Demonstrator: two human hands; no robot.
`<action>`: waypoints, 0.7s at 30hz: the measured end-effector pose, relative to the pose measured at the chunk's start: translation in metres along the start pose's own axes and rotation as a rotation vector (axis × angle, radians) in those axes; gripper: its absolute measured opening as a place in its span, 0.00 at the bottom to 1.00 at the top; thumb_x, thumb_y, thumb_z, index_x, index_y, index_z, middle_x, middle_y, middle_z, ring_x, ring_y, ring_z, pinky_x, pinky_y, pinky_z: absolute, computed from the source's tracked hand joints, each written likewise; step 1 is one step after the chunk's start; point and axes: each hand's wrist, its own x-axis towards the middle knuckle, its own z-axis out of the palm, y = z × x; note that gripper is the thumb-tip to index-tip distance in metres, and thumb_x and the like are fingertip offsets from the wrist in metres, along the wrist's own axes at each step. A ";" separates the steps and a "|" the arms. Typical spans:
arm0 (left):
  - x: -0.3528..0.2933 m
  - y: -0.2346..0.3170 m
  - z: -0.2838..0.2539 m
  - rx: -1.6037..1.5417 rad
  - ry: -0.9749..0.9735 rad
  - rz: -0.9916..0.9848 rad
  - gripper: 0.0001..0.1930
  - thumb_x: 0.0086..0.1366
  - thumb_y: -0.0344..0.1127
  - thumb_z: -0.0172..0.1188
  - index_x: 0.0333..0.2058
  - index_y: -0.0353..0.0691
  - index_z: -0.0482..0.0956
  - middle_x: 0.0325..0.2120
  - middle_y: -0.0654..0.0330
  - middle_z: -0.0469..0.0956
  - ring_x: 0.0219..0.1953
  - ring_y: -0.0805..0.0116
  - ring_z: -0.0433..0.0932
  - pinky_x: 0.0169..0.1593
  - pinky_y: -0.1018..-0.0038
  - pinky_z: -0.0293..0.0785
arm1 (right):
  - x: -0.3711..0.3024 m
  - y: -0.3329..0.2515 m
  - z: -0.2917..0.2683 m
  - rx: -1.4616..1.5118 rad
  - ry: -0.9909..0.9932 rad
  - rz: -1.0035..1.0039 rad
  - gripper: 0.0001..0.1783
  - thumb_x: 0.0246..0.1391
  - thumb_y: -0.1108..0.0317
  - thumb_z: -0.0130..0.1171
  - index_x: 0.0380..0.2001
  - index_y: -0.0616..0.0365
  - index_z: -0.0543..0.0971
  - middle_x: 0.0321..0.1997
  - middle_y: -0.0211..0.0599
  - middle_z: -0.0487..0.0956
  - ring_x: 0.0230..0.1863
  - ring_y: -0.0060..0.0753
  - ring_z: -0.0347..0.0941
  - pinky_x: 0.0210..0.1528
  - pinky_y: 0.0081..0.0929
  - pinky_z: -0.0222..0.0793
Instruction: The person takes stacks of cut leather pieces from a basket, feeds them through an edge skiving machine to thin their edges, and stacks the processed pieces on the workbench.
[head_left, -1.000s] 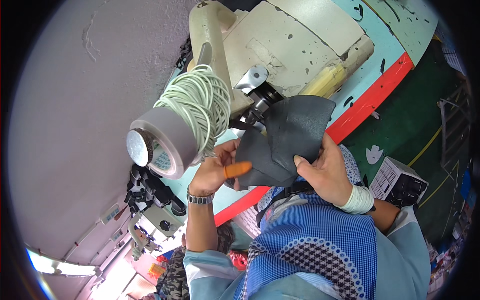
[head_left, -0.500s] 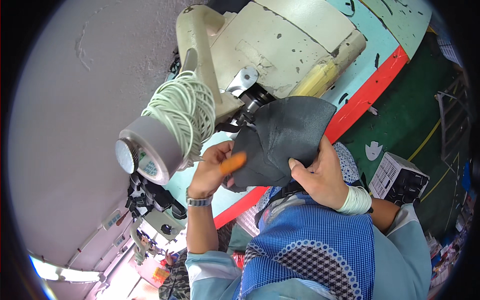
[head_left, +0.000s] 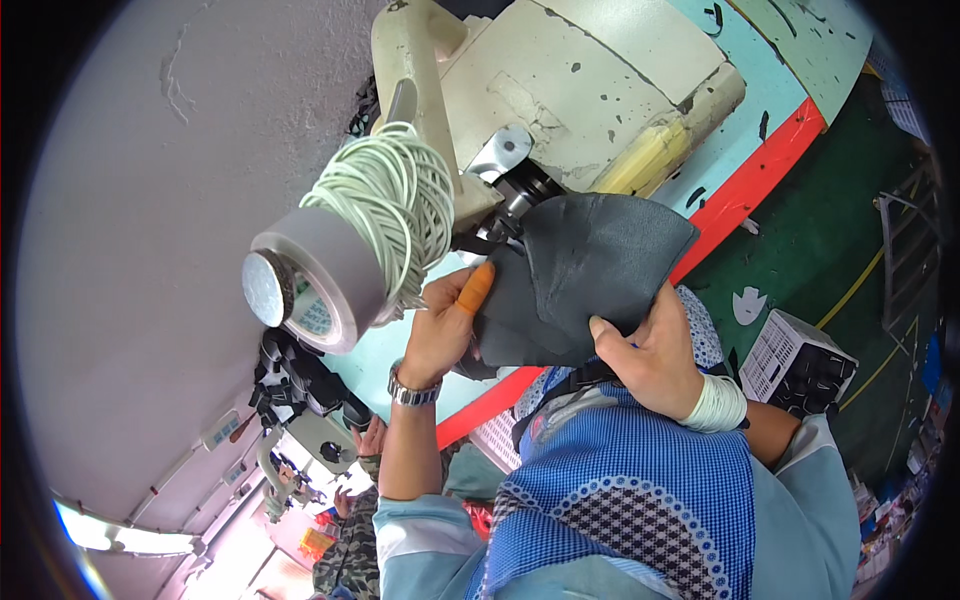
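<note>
A stitched black leather piece [head_left: 600, 265], with a seam down its middle, is spread between my two hands. My left hand [head_left: 440, 325] wears an orange finger cover on the thumb and pinches the piece's left edge; its other fingers are partly hidden beneath. On the right, my right hand [head_left: 655, 350] grips the lower right edge, thumb on top and fingers underneath. White cord is wound around that wrist. The piece's upper left corner lies close to the metal working parts of a cream machine [head_left: 515, 195]; whether they touch I cannot tell.
A roll of tape [head_left: 325, 280] and coiled pale cord [head_left: 390, 205] hang on the machine's left side. The table's red edge [head_left: 750, 190] runs diagonally past my hands. A white basket [head_left: 795, 365] of black pieces stands on the green floor. Another person's hand [head_left: 370, 435] shows at lower left.
My left thumb, blurred before, now presses on the left edge of the leather piece. The piece appears flatter and slightly farther right. Another person's hand has come into view at lower left.
</note>
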 end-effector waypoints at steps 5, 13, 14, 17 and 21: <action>-0.014 0.010 0.002 -0.143 -0.120 -0.144 0.11 0.65 0.37 0.52 0.36 0.34 0.74 0.30 0.63 0.77 0.22 0.81 0.74 0.23 0.88 0.64 | -0.001 0.003 -0.002 -0.078 -0.016 0.021 0.29 0.44 0.77 0.57 0.49 0.73 0.57 0.45 0.47 0.67 0.46 0.32 0.70 0.45 0.25 0.71; -0.023 0.015 0.011 -0.247 -0.067 -0.066 0.15 0.67 0.35 0.47 0.38 0.23 0.71 0.33 0.51 0.76 0.29 0.62 0.80 0.28 0.70 0.82 | -0.001 0.002 0.000 -0.003 -0.013 0.033 0.30 0.45 0.76 0.57 0.50 0.73 0.57 0.46 0.49 0.67 0.46 0.32 0.70 0.47 0.25 0.70; -0.014 0.007 0.006 -0.139 -0.127 -0.047 0.16 0.67 0.35 0.48 0.41 0.22 0.70 0.35 0.48 0.76 0.31 0.58 0.81 0.29 0.69 0.83 | -0.003 0.002 0.000 -0.005 -0.015 0.033 0.30 0.45 0.76 0.57 0.50 0.73 0.57 0.46 0.49 0.67 0.46 0.32 0.70 0.47 0.25 0.70; -0.007 0.006 0.009 -0.244 -0.055 -0.180 0.16 0.67 0.36 0.49 0.43 0.23 0.69 0.32 0.53 0.76 0.30 0.60 0.81 0.31 0.74 0.82 | -0.002 0.003 -0.002 -0.029 0.016 -0.002 0.30 0.45 0.76 0.57 0.49 0.73 0.57 0.46 0.49 0.67 0.47 0.32 0.70 0.47 0.26 0.70; -0.011 0.008 0.010 -0.384 -0.035 -0.149 0.19 0.67 0.39 0.49 0.39 0.21 0.71 0.28 0.51 0.77 0.26 0.58 0.81 0.28 0.70 0.82 | -0.002 0.006 -0.001 0.001 0.011 0.011 0.29 0.45 0.76 0.57 0.49 0.73 0.57 0.47 0.49 0.67 0.47 0.32 0.70 0.47 0.27 0.71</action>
